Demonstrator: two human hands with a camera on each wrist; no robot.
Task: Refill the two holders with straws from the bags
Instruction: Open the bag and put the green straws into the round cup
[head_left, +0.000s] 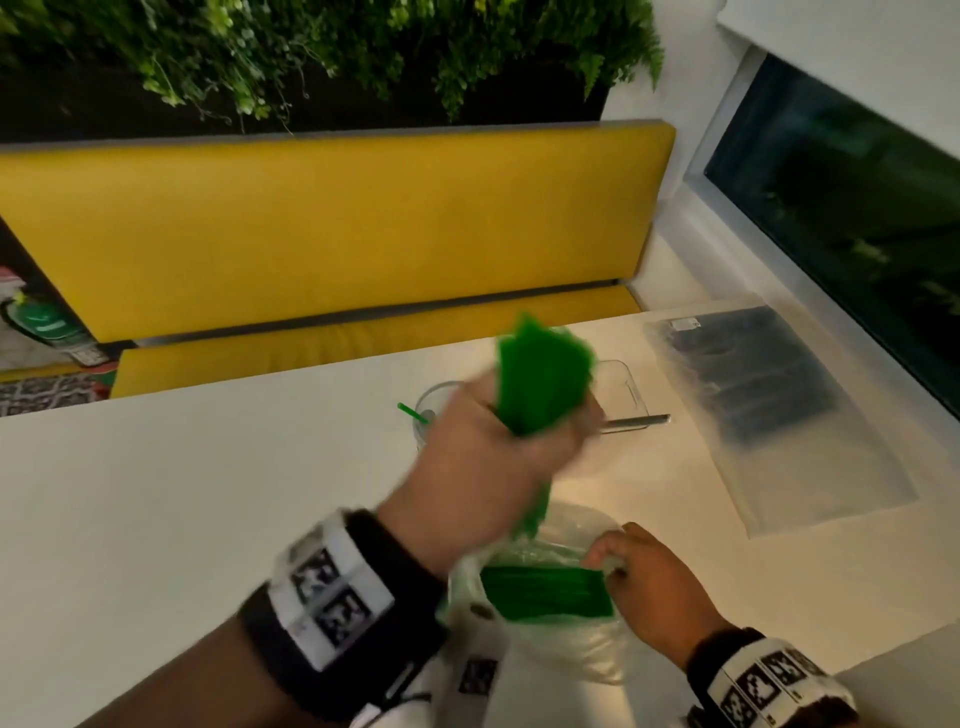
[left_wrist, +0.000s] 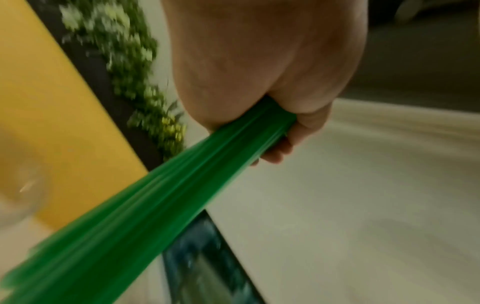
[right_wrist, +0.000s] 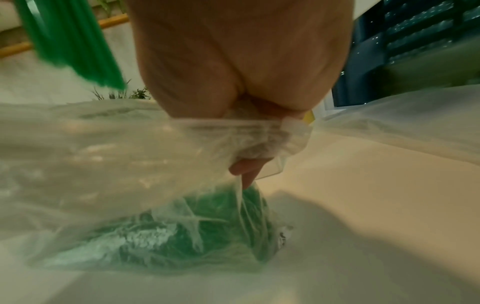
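Note:
My left hand (head_left: 498, 441) grips a thick bundle of green straws (head_left: 540, 379) above the white table, its lower ends just over the bag's mouth. The same green straw bundle (left_wrist: 145, 207) runs out of my fist (left_wrist: 259, 86) in the left wrist view. My right hand (head_left: 644, 577) pinches the edge of a clear plastic bag (head_left: 561, 639) that holds more green straws (head_left: 545, 592). A clear round holder (head_left: 431, 410) with a single green straw (head_left: 410, 413) stands behind my left hand, and a clear square holder (head_left: 623, 389) stands to its right.
A second flat clear bag of dark straws (head_left: 753, 384) lies at the table's right, near a dark window (head_left: 852, 187). A yellow bench (head_left: 322, 234) runs behind the table, with green plants (head_left: 322, 47) above it. A metal rod (head_left: 639, 421) lies by the square holder.

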